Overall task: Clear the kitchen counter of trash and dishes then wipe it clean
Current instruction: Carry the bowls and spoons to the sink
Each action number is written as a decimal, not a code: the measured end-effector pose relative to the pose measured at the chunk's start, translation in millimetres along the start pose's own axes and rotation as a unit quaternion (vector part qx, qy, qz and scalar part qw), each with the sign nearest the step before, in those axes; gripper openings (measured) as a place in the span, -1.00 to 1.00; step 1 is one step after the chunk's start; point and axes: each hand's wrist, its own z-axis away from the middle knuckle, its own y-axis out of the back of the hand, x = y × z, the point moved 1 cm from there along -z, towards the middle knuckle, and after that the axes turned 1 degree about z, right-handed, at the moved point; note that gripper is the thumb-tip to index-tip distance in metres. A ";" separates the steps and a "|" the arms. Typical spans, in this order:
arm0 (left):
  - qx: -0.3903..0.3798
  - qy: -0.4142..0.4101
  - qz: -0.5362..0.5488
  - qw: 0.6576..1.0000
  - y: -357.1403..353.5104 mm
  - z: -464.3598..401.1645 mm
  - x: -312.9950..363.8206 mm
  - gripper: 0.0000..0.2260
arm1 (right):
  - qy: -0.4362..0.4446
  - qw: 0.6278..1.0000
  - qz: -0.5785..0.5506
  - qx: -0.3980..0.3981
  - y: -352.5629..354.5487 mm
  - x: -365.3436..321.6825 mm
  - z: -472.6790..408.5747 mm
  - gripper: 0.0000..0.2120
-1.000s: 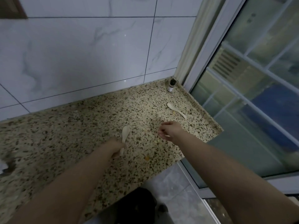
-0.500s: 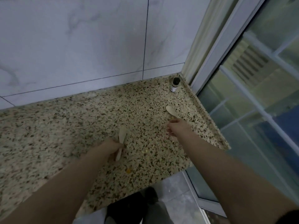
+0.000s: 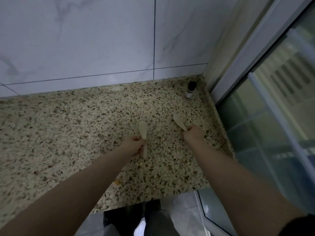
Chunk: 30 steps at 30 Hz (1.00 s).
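Observation:
The speckled granite counter (image 3: 68,133) runs under a tiled wall to a window corner. My left hand (image 3: 133,144) grips the handle of a pale spoon (image 3: 143,129), whose bowl points away from me. My right hand (image 3: 194,134) pinches the handle of a second pale spoon (image 3: 178,120) that lies near the counter's right edge. Small orange crumbs (image 3: 139,166) lie on the stone near the front edge, and another crumb (image 3: 117,182) sits closer to me.
A small dark-capped bottle (image 3: 190,90) stands in the back right corner by the window frame (image 3: 247,57). The counter ends at a glass pane (image 3: 264,133) on the right. My legs and the grey floor (image 3: 184,217) show below the front edge.
My right hand reached forward and right to the second spoon and took hold of its handle. My left hand kept its spoon. The view tilted down and closer.

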 end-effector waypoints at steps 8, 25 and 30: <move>0.039 -0.012 0.038 0.998 20.8 6.6 0.5 -0.77 | 0.007 0.999 0.039 -0.030 -0.8 -35.5 6.3 -0.78; 0.181 -0.033 0.353 0.917 212.8 124.6 -137.0 -0.81 | 0.216 0.939 -0.087 -0.252 -164.8 -194.7 219.9 -0.72; 0.217 -0.026 0.415 0.883 289.5 184.0 -233.0 -0.78 | 0.245 0.914 -0.059 -0.317 -234.1 -214.7 338.9 -0.77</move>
